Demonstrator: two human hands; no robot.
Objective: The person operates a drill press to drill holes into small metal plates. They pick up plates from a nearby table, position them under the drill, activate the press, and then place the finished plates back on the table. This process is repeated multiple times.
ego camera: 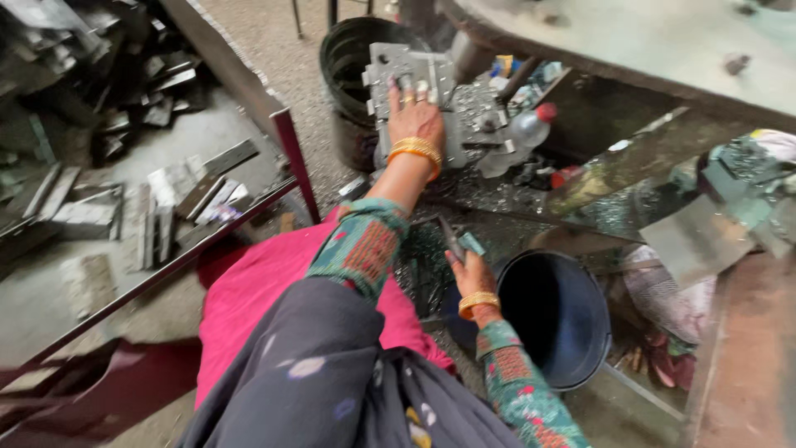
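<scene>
The left hand (417, 116) lies open and flat on a grey metal block (412, 70), far in the scene. The right hand (469, 270) grips a small flat piece (473, 243) beside a dark bucket (557, 311). The piece is not yet on the block.

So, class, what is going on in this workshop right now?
A seated person reaches the left hand forward onto a grey metal block, fingers spread flat on it. The right hand holds a small dark tool above a dark round bucket. A clear plastic bottle with a red cap lies beside the block.
</scene>
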